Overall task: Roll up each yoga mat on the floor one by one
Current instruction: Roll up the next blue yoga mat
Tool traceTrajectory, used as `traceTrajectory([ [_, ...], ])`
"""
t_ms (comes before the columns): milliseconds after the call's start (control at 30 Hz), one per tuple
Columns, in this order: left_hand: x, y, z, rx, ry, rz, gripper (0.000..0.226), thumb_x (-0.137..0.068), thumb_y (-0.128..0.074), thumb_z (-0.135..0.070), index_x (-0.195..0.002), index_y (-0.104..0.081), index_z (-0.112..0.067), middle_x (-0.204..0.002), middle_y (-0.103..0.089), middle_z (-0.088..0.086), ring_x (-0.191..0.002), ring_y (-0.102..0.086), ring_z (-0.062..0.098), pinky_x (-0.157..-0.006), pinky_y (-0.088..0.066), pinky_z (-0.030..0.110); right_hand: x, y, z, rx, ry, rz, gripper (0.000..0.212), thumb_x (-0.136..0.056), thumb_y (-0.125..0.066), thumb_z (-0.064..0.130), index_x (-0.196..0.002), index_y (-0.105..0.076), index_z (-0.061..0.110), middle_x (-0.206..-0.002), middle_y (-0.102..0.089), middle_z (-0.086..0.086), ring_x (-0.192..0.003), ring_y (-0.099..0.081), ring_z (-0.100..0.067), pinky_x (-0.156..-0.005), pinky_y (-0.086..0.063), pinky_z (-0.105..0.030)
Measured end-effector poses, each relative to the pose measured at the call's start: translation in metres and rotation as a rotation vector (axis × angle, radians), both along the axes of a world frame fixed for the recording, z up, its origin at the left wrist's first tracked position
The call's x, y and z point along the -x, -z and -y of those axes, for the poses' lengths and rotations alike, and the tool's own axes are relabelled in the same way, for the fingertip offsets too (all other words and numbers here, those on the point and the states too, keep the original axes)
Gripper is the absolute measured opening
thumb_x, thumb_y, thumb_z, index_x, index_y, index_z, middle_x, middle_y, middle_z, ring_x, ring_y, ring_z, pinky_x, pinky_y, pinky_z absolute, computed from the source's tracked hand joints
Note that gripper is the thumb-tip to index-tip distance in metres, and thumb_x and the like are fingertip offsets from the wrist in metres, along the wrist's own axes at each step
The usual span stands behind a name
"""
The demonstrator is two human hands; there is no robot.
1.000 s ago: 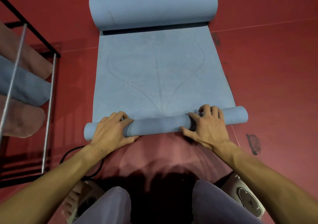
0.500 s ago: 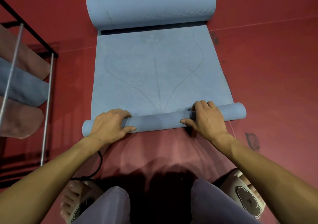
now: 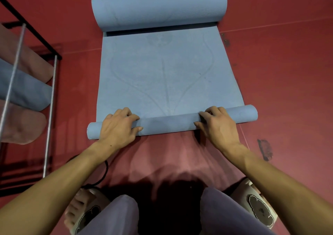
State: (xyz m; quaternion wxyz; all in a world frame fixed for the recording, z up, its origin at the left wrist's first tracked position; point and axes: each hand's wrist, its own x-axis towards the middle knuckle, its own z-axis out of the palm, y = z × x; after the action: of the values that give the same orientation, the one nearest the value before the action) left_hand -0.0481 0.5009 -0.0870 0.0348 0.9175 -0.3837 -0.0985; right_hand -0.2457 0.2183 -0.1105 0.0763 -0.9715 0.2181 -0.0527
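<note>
The yoga mat [image 3: 169,76] lies on the red floor [image 3: 281,83] straight ahead of my hands, its length running away from me and its short edges running left to right. The end nearest me is wound into a thin roll [image 3: 171,124] whose long axis crosses from left to right, the right tip sitting a little farther from me than the left. At the far end, well beyond my fingers, the mat is wound into a much thicker roll [image 3: 159,7], lying the same crosswise way. Between the two rolls the mat is flat, with a faint curved line pattern on it.

My left hand [image 3: 118,126] rests on top of the thin roll near its left end, fingers curled over the far side and thumb pointing right along the near side. My right hand [image 3: 219,126] grips the same roll toward its right end, fingers curled over the top, thumb on the near side; a short stub of roll sticks out beyond it.

Left of my left hand stands a metal rack [image 3: 48,108] holding rolled mats, pink and blue. Below my wrists are my knees in purple trousers [image 3: 227,213], and a black cord [image 3: 104,171] loops on the floor under my left forearm.
</note>
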Motion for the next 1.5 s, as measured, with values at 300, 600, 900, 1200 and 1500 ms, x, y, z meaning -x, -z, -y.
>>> traceTrajectory([
  [300, 0.006, 0.002, 0.001, 0.053, -0.018, 0.073, 0.022, -0.096, -0.060, -0.044, -0.109, -0.063, -0.026, -0.092, -0.065, -0.005, -0.081, -0.062, 0.024, -0.063, -0.045, 0.037, -0.003, -0.009, 0.002, -0.095, 0.002, 0.016, 0.059, -0.095, -0.056, 0.070, -0.110, -0.072, 0.016, -0.109, -0.067, 0.002, -0.106, -0.057, -0.023, -0.079, -0.056, -0.040],
  [600, 0.012, -0.004, -0.006, -0.061, -0.019, 0.057, 0.076, -0.083, -0.042, -0.075, -0.144, -0.058, -0.033, -0.148, -0.060, -0.005, -0.133, -0.055, 0.023, -0.107, -0.042, 0.047, -0.010, -0.012, 0.002, 0.016, -0.016, -0.123, 0.081, -0.085, -0.037, 0.086, -0.128, -0.068, 0.024, -0.134, -0.054, -0.013, -0.123, -0.046, -0.037, -0.109, -0.041, -0.049],
  [900, -0.002, 0.013, -0.009, -0.151, 0.053, 0.157, 0.088, -0.076, -0.070, -0.073, -0.152, -0.051, -0.030, -0.142, -0.053, 0.017, -0.128, -0.051, 0.037, -0.109, -0.040, 0.059, -0.018, -0.015, 0.012, 0.066, -0.100, -0.243, 0.099, -0.071, -0.056, 0.084, -0.146, -0.055, 0.019, -0.134, -0.053, -0.014, -0.121, -0.048, -0.039, -0.114, -0.036, -0.054],
  [1200, -0.024, 0.013, -0.009, -0.152, 0.102, 0.137, 0.073, -0.079, -0.085, -0.047, -0.143, -0.056, -0.030, -0.110, -0.064, 0.009, -0.095, -0.061, 0.033, -0.075, -0.050, 0.046, -0.027, -0.006, 0.033, 0.062, -0.156, -0.172, 0.063, -0.087, -0.078, 0.051, -0.136, -0.063, 0.014, -0.114, -0.065, -0.011, -0.106, -0.059, -0.035, -0.100, -0.048, -0.049],
  [1500, -0.045, 0.007, -0.016, -0.103, 0.090, -0.088, 0.056, -0.089, -0.070, -0.062, -0.137, -0.057, -0.036, -0.115, -0.068, -0.009, -0.108, -0.060, 0.023, -0.075, -0.041, 0.037, -0.026, -0.007, 0.043, -0.015, -0.172, -0.234, 0.048, -0.094, -0.067, 0.052, -0.121, -0.063, 0.012, -0.107, -0.070, -0.007, -0.103, -0.060, -0.031, -0.100, -0.045, -0.043],
])
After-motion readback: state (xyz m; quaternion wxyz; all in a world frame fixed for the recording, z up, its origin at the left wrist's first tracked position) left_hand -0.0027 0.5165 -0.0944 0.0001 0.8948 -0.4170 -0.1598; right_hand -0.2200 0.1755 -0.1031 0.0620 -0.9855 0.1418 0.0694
